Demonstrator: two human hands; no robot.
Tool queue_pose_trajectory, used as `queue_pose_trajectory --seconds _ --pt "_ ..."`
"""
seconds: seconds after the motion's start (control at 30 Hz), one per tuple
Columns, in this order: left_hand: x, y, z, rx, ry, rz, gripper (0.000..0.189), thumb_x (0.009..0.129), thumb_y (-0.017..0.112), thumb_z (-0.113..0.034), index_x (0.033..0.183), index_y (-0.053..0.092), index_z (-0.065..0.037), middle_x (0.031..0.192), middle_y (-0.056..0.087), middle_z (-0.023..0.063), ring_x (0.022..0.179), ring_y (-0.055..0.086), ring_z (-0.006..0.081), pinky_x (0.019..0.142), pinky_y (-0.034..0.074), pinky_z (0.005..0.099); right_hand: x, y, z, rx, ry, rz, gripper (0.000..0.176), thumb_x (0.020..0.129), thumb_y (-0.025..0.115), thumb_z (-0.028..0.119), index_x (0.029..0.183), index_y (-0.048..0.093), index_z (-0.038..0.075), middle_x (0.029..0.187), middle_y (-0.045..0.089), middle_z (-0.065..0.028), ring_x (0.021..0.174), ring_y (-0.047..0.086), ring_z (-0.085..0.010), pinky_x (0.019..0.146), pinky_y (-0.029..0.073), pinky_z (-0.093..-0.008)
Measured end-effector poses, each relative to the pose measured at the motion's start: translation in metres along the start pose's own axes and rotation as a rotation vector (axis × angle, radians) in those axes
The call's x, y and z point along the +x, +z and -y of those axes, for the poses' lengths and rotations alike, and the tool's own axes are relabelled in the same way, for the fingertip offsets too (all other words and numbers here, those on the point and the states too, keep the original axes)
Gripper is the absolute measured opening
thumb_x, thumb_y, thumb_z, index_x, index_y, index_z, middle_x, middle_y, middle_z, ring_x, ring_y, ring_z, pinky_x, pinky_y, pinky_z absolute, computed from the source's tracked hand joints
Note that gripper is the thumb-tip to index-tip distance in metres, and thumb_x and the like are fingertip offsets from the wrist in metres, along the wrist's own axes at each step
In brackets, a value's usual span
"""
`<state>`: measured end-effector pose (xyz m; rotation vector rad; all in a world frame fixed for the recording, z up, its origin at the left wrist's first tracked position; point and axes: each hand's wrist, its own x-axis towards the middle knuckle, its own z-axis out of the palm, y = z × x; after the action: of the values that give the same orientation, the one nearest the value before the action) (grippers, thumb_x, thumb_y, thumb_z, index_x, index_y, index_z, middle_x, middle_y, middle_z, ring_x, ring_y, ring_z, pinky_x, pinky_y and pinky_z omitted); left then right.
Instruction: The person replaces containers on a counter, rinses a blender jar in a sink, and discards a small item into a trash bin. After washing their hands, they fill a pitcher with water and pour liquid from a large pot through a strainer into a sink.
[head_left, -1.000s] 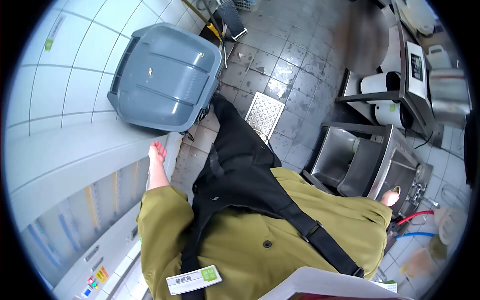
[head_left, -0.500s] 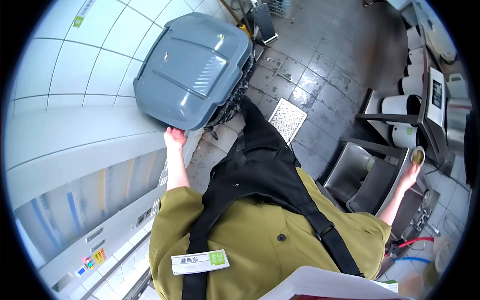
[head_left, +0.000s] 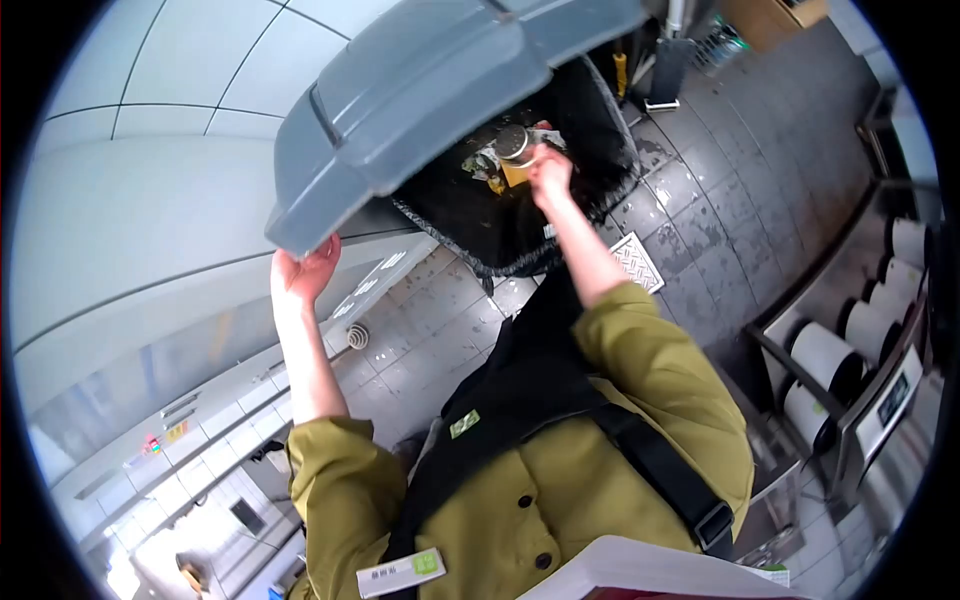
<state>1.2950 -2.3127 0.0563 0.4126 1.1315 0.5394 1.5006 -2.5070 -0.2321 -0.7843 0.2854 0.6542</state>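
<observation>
My left hand [head_left: 307,272] grips the front edge of the grey bin lid [head_left: 400,110], which is tilted up over the bin. Inside the open mouth of the trash bin [head_left: 590,205], lined with a black bag, my right hand [head_left: 550,175] is closed around a small round metal-rimmed cup [head_left: 513,143]. The cup's dark, speckled round face shows toward me. Below it lie scraps of paper, a yellowish piece and dark waste in the bag.
A patterned metal floor plate [head_left: 637,262] lies beside the bin on wet grey tiles. White cylindrical containers [head_left: 826,357] sit in a metal rack on the right. A tiled wall [head_left: 180,80] stands on the left, and a dustpan [head_left: 670,72] is behind the bin.
My left hand has raised the bin lid, opening the bin. My right hand has swung from the far right counter into the bin's mouth, carrying the cup.
</observation>
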Motion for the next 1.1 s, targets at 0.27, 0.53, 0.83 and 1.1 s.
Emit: queue_pose_trajectory --seconds 0.27,0.53,0.83,1.1 --pt "-0.003 -0.032 -0.024 -0.071 0.016 -0.091 0.026 0.08 0.048 -0.017 0.1 0.05 -0.002 0.099 0.055 0.01 0.091 0.052 0.0211 0.079 0.042 0.0353 0.023 -0.01 -0.108 -1.033 0.039 -0.073 0.017 0.081 0.042 0.01 0.071 0.054 0.003 0.064 0.053 -0.0067 0.051 0.045 -0.0134 0.044 0.035 -0.0239" --pt "0.019 -0.106 -0.041 0.857 0.441 -0.122 0.022 0.079 0.051 -0.017 0.093 0.052 -0.001 0.09 0.057 0.0102 0.081 0.055 0.0201 0.068 0.047 0.0313 0.013 -0.034 -0.144 -1.503 0.11 -0.198 0.02 0.081 0.044 0.015 0.073 0.055 0.0 0.07 0.054 -0.0133 0.061 0.05 -0.0211 0.054 0.038 -0.0292" --pt "0.004 -0.027 -0.026 -0.157 0.035 -0.175 0.024 0.081 0.048 -0.02 0.098 0.051 -0.003 0.096 0.057 0.0095 0.088 0.053 0.0219 0.078 0.043 0.0336 0.035 0.014 -0.173 -1.471 0.182 -0.341 0.027 0.08 0.046 0.021 0.076 0.056 -0.003 0.077 0.056 -0.0208 0.073 0.054 -0.0298 0.065 0.041 -0.0352" --pt "0.027 -0.04 0.008 0.03 -0.075 0.12 0.026 0.082 0.038 -0.018 0.098 0.049 -0.001 0.097 0.054 0.0139 0.092 0.051 0.0273 0.085 0.036 0.0409 -0.072 -0.069 0.034 -0.55 -0.095 -0.285 0.026 0.087 0.041 0.023 0.078 0.054 0.002 0.061 0.055 -0.0072 0.041 0.043 -0.0065 0.034 0.032 -0.0212"
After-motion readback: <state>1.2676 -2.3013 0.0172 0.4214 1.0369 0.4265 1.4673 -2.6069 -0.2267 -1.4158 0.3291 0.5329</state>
